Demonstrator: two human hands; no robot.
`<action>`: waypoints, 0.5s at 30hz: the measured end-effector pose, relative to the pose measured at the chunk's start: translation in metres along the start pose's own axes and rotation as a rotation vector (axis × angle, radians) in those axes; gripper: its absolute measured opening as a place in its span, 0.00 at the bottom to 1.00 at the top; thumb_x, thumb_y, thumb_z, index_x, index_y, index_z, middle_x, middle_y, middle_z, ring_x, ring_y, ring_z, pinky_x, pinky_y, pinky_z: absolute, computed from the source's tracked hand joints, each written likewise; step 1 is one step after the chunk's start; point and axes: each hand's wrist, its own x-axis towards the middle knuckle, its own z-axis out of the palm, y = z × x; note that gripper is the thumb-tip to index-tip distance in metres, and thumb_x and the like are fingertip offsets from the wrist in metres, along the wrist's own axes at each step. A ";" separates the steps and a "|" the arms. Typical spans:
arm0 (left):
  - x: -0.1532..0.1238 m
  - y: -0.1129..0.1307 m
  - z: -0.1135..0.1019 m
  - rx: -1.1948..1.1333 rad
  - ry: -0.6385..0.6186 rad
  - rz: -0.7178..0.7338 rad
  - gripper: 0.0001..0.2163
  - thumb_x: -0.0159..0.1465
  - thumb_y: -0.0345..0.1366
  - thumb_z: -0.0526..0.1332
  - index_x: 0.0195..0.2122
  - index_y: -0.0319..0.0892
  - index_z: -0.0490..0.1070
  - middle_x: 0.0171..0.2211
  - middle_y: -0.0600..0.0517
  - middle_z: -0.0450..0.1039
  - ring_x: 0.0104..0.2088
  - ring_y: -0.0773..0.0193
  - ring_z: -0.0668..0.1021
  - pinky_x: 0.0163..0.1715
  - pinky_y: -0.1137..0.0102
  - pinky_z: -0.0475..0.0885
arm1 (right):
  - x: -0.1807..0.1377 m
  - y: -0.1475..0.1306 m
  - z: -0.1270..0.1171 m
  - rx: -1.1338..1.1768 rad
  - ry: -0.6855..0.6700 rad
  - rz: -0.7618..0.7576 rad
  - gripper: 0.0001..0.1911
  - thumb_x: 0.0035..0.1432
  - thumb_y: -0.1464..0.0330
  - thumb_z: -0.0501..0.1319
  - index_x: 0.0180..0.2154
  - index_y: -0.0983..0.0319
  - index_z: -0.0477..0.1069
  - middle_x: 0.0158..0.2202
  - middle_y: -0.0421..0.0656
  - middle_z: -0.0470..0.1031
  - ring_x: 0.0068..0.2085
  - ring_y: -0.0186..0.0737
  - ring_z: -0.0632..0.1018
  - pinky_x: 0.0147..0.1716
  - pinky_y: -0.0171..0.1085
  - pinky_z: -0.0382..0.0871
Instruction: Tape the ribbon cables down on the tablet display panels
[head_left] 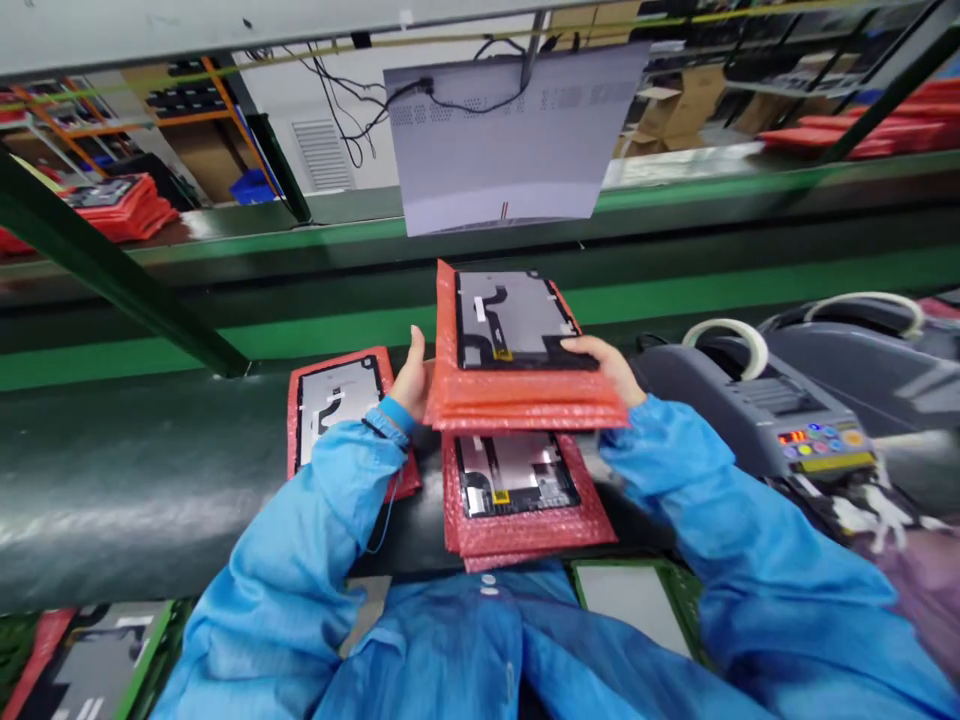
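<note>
Both hands hold up a stack of red bubble-wrap sheets (525, 405) with a grey display panel (510, 320) lying on top. My left hand (411, 380) grips the stack's left edge, thumb up. My right hand (604, 362) grips the right edge, fingers over the panel's corner. Below the raised stack, a second red bubble-wrap pile (525, 525) carries another panel (514, 472) on the dark conveyor belt (135, 480). A third panel on red wrap (337, 400) lies to the left, partly behind my left sleeve.
A grey tape dispenser machine (780, 415) with coloured buttons and tape rolls stands at the right. A monitor back (510, 140) hangs above the green rail. Red stacks (120, 205) lie on the far shelf. Another panel (97, 660) sits at lower left, a green-framed panel (637, 600) near my lap.
</note>
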 end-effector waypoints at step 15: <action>-0.070 -0.063 0.014 0.843 0.097 0.169 0.08 0.58 0.39 0.59 0.30 0.40 0.73 0.34 0.46 0.78 0.40 0.54 0.78 0.44 0.63 0.71 | -0.059 0.075 -0.056 -0.816 0.183 -0.304 0.12 0.40 0.58 0.68 0.21 0.60 0.73 0.17 0.40 0.72 0.23 0.39 0.75 0.25 0.35 0.68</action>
